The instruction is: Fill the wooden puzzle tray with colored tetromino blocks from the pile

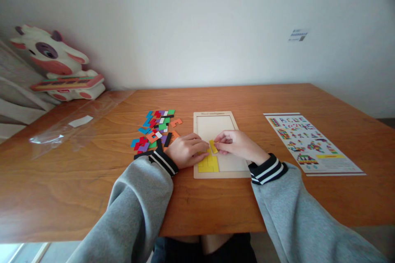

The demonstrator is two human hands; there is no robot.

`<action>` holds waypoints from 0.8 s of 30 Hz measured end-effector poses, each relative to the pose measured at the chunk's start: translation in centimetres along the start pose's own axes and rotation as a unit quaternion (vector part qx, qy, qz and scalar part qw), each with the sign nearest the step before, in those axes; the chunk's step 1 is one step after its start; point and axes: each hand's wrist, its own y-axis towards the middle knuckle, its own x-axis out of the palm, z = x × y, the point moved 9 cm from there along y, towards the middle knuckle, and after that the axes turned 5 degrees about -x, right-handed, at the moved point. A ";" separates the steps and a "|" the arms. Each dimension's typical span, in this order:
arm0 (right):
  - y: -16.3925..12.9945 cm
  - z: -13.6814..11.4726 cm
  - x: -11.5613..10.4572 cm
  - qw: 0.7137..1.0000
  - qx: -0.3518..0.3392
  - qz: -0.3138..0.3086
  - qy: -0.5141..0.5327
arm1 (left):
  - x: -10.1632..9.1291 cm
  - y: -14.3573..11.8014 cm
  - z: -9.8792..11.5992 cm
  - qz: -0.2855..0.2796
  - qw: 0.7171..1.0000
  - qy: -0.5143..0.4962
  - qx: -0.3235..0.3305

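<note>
The puzzle tray (197, 144) lay flat at the near middle of the wooden table (92, 189), mostly bare; only a few yellow pieces (209, 165) filled its near left corner. The loose pile of pieces (156, 131) sat just left, unplaced. The left hand (187, 150) rested curled on the tray's edge, holding nothing I could see. The right hand (236, 144) pinched a yellow piece (213, 146).
</note>
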 end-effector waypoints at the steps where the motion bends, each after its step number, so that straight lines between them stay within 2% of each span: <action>1: 0.0 0.0 0.1 1.000 -0.006 -0.003 -0.015 | 0.2 0.0 0.0 -0.009 1.000 -0.003 0.001; 10: -0.1 -1.3 0.0 0.981 -0.098 -0.006 -0.169 | 0.6 0.1 0.0 -0.034 0.999 -0.026 0.000; 16: -0.1 -1.8 0.2 0.978 -0.107 -0.014 -0.179 | 0.7 0.0 0.1 -0.036 0.999 -0.020 0.003; 20: -0.1 -2.1 -0.5 0.973 -0.120 0.020 -0.197 | -0.6 -0.1 -0.4 -0.021 1.000 0.009 -0.011; 22: -0.1 -2.1 -0.3 0.971 -0.127 0.012 -0.204 | -1.9 -0.4 -1.5 -0.017 0.999 0.017 -0.046; 24: -0.2 -2.1 -0.1 0.970 -0.135 -0.001 -0.203 | -2.8 -1.2 -3.0 -0.042 0.995 -0.006 -0.087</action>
